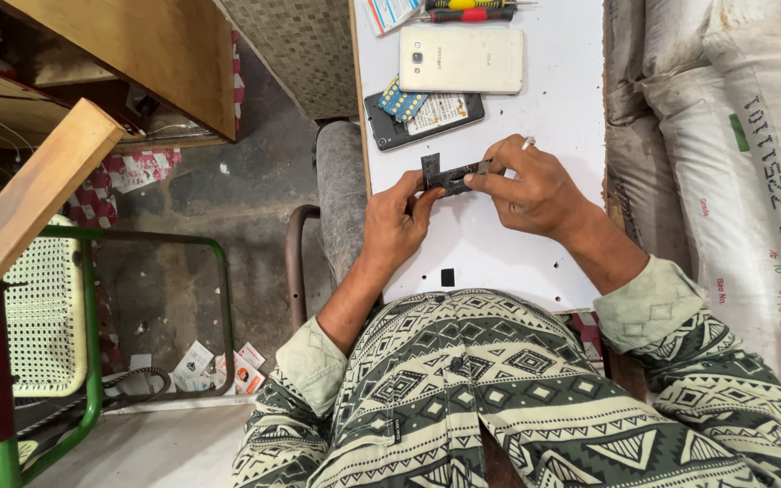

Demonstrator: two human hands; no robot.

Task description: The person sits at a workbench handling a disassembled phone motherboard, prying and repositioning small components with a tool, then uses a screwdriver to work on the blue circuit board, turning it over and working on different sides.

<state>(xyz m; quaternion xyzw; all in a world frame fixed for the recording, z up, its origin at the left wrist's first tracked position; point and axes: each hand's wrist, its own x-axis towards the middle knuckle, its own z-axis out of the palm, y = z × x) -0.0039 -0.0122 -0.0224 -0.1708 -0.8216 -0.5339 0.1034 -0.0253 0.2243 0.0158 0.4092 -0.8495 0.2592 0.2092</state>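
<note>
Both hands hold a small dark flat part (pixel 449 173), like a phone frame piece, just above the white tabletop (pixel 562 108). My left hand (pixel 397 221) pinches its near-left end with thumb and fingers. My right hand (pixel 531 185) grips its right end from above. Beyond the hands lies a dark opened phone (pixel 383 128) with a label and a blue patterned strip on it. A pale gold phone (pixel 461 60) lies back-up farther on.
Screwdrivers with red and yellow handles (pixel 467 11) lie at the table's far edge beside a card (pixel 389 13). A tiny black piece (pixel 447 277) sits near the front edge. White sacks (pixel 752 181) stack on the right. A green-framed chair (pixel 47 316) and wooden furniture (pixel 137 45) stand left.
</note>
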